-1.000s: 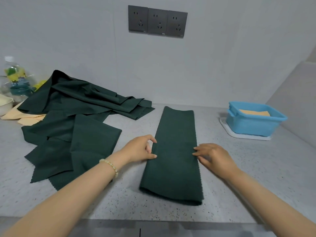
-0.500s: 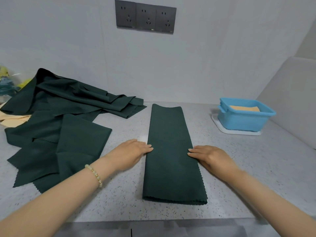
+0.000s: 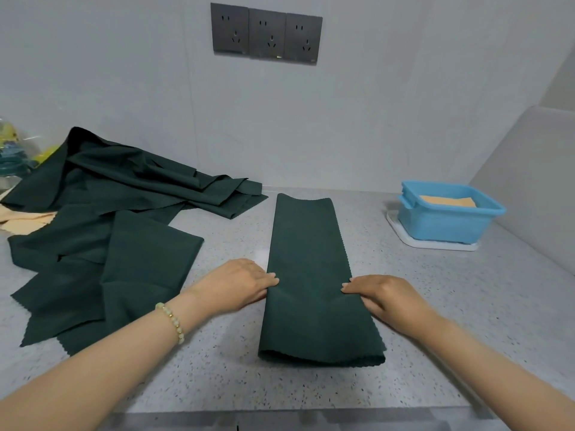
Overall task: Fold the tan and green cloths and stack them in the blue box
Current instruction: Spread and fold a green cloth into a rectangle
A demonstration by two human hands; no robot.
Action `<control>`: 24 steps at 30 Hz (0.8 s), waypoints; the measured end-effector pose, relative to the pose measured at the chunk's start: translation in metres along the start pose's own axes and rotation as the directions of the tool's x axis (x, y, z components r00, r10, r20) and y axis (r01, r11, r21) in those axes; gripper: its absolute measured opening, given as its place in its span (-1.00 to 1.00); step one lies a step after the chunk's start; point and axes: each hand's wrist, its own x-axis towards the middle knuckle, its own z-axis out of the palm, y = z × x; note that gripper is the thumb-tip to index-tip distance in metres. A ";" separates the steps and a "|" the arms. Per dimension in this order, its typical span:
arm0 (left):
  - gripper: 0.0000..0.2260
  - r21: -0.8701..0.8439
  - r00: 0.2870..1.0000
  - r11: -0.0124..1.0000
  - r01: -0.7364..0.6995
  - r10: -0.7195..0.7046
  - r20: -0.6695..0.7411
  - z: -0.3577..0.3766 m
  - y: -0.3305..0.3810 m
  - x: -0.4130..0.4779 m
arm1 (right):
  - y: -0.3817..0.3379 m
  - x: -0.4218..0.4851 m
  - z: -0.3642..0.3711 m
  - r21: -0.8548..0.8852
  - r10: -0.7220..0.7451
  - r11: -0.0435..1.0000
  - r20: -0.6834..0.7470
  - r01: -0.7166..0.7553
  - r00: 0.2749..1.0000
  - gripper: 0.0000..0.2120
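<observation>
The long dark green cloth strip, folded lengthwise, lies mid-counter on the grey speckled worktop, running from six toward twelve o'clock. The left hand and right hand lie flat with straight fingers, gripping nothing, fingertips touching the strip's long edges at its middle. The step looks like halving it end to end: pin the middle, lift the six o'clock end onto the twelve o'clock end, and match the zigzag edges before smoothing the crease. The blue plastic box at two o'clock holds a folded tan cloth; loose dark green cloths lie heaped at ten o'clock.
</observation>
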 end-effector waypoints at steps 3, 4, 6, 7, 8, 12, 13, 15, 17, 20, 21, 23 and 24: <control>-0.76 -0.200 0.973 0.952 0.231 -0.226 0.052 -0.003 0.001 -0.003 | -0.001 0.005 -0.002 0.320 0.177 0.931 0.033 -0.179 0.984 -0.75; -0.74 -0.260 0.944 0.908 0.329 -0.319 0.079 -0.003 0.000 0.000 | -0.001 0.009 -0.002 0.408 0.245 0.881 0.038 -0.239 0.969 -0.76; -0.74 -0.391 0.867 0.781 0.488 -0.484 0.117 -0.005 -0.003 0.009 | 0.001 0.024 -0.001 0.527 0.384 0.776 0.044 -0.348 0.922 -0.71; -0.70 -0.493 0.814 0.672 0.552 -0.561 0.148 -0.003 -0.002 0.014 | 0.002 0.030 0.002 0.573 0.439 0.721 0.057 -0.390 0.896 -0.66; -0.66 -0.591 0.758 0.547 0.593 -0.628 0.180 -0.003 -0.002 0.019 | 0.002 0.037 0.003 0.601 0.487 0.678 0.064 -0.423 0.871 -0.63; -0.62 -0.640 0.554 0.234 0.732 -0.751 0.359 0.003 -0.004 0.034 | 0.006 0.056 0.017 0.569 0.653 0.597 0.064 -0.566 0.754 -0.65; -0.61 -0.602 0.532 0.234 0.763 -0.756 0.381 0.004 -0.004 0.036 | 0.006 0.060 0.019 0.540 0.675 0.599 0.055 -0.591 0.735 -0.68; -0.60 -0.543 0.506 0.245 0.803 -0.761 0.406 0.005 -0.004 0.039 | 0.003 0.065 0.020 0.482 0.708 0.604 0.042 -0.635 0.705 -0.74; -0.59 -0.517 0.495 0.246 0.820 -0.757 0.426 0.005 -0.004 0.041 | -0.001 0.068 0.019 0.449 0.732 0.598 0.032 -0.664 0.681 -0.77; -0.60 -0.514 0.492 0.242 0.823 -0.756 0.432 0.005 -0.003 0.041 | -0.005 0.068 0.018 0.448 0.746 0.590 0.017 -0.672 0.666 -0.81; -0.60 -0.519 0.492 0.237 0.821 -0.755 0.433 0.005 -0.003 0.041 | -0.006 0.067 0.019 0.453 0.748 0.588 0.010 -0.670 0.664 -0.83; -0.61 -0.528 0.492 0.232 0.817 -0.758 0.428 0.007 -0.003 0.039 | -0.006 0.067 0.020 0.458 0.749 0.589 -0.002 -0.666 0.662 -0.84; -0.61 -0.534 0.491 0.229 0.814 -0.762 0.422 0.009 -0.002 0.038 | -0.007 0.067 0.020 0.456 0.748 0.593 -0.008 -0.664 0.663 -0.84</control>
